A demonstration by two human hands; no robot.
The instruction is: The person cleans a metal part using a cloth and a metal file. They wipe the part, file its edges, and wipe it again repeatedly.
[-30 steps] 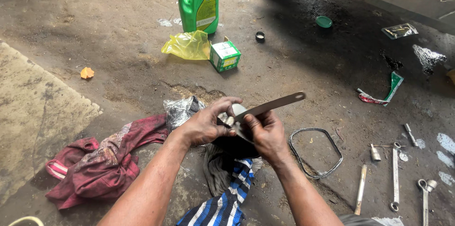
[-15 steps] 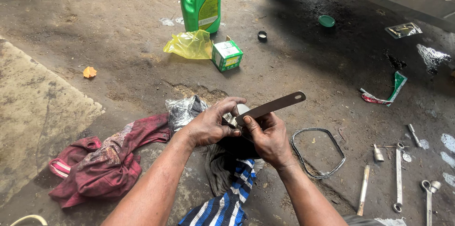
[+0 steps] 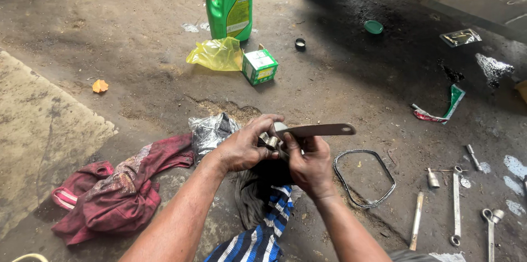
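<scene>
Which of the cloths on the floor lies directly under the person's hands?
The blue-and-white striped cloth, running from below the hands toward the camera. The dark red rag lies apart, off to the left.

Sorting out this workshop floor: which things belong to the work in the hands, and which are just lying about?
In hand:
- left hand on small metal part
- right hand holding flat metal arm
- dark rag beneath

Lying about:
- green jug
- yellow bag
- small green box
- red cloth
- rubber gasket
- wrenches
</scene>
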